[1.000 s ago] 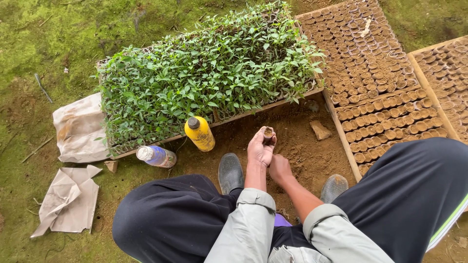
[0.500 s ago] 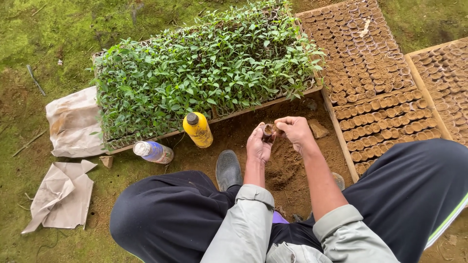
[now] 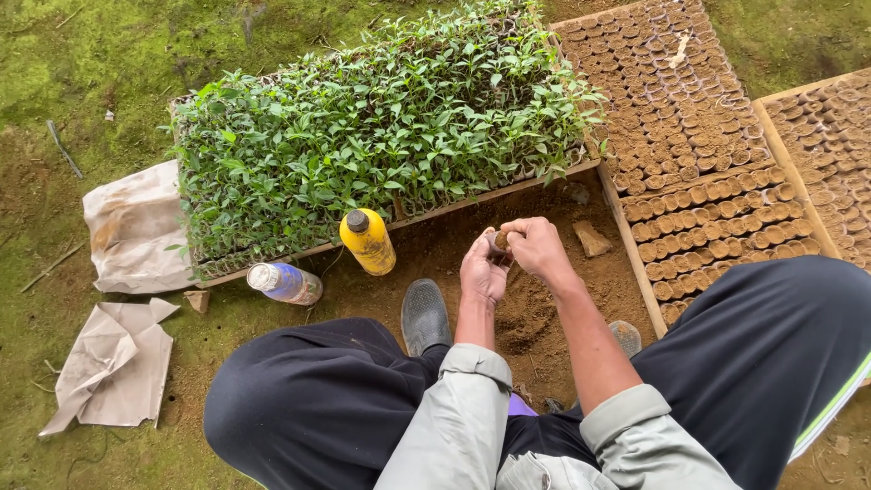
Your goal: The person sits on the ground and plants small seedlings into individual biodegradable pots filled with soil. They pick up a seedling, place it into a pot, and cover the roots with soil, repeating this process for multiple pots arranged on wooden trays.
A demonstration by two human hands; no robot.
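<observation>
Both hands are covering most of the small soil pot [image 3: 500, 240], hiding its shape. The frame's right edge is cutting off the far tray [image 3: 830, 136] of filled pots.

Bare brown soil [image 3: 535, 318] bordered by mossy ground [image 3: 109, 54] is carrying everything. A seedling tray [image 3: 381, 136] is lying at twelve o'clock, trays of soil-filled pots [image 3: 689, 136] at two o'clock. A yellow bottle [image 3: 367, 241] and clear bottle [image 3: 285, 283] are resting at ten o'clock, beside crumpled paper sacks [image 3: 118, 363] at nine o'clock.
</observation>
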